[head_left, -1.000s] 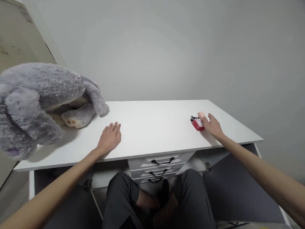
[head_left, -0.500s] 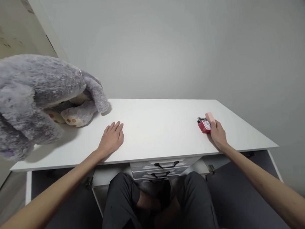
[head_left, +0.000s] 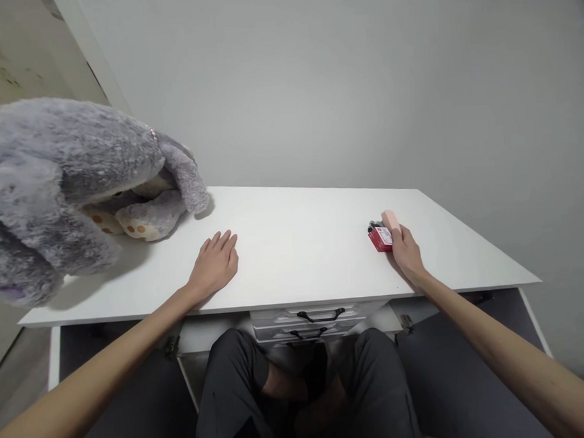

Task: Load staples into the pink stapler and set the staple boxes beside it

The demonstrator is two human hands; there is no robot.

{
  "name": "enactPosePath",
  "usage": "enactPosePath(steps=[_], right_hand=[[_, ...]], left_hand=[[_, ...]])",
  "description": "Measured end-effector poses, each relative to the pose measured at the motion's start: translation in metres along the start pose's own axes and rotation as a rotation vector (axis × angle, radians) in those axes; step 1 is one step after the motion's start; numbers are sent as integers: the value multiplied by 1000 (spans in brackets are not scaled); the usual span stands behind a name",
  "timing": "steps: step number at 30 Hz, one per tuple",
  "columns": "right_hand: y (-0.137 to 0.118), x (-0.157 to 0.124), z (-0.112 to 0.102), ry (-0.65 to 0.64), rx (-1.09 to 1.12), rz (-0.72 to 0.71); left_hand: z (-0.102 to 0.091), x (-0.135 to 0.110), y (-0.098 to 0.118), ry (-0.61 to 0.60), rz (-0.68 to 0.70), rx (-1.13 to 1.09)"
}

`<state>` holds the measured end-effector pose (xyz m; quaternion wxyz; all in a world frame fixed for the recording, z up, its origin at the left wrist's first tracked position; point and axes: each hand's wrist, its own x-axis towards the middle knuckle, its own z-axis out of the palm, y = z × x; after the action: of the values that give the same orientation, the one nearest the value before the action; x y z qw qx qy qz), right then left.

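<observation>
My left hand (head_left: 215, 263) lies palm down on the white tabletop (head_left: 297, 244), its fingers stretched out, holding nothing. My right hand (head_left: 406, 253) is closed around a pale pink oblong item (head_left: 390, 220), which points up and away from me. Against its left side sits a small red and white box (head_left: 381, 239), close to my fingers. Some small dark and clear items (head_left: 374, 226) show just behind the box, too small to name. My palm and fingers hide the lower end of the pink item.
A large grey plush toy (head_left: 102, 155) with cream paw pads stands on the left of the top. Below the front edge are drawers with black handles (head_left: 321, 316). Cabinet doors stand open on the left (head_left: 120, 372) and right (head_left: 469, 366). A grey wall (head_left: 316, 84) rises behind.
My right hand has shifted a little to the left, and the pink item, red box and small dark items have moved along with it. My left hand stays in place.
</observation>
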<state>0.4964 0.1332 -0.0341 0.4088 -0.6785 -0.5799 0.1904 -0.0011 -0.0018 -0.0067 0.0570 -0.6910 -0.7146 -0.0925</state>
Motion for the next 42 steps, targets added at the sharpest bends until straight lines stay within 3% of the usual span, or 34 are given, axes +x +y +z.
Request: enactPosePath(steps=[11, 29, 37, 42], right_hand=[[-41, -26, 31, -98, 122, -75], [-123, -98, 90, -289, 276, -124], [-140, -118, 104, -388, 275, -186], [-124, -107, 92, -398, 275, -161]], left_hand=[[-8, -2, 6, -3, 10, -8], [4, -1, -1, 78, 17, -100], [0, -2, 1, 86, 17, -87], [-2, -2, 3, 54, 18, -33]])
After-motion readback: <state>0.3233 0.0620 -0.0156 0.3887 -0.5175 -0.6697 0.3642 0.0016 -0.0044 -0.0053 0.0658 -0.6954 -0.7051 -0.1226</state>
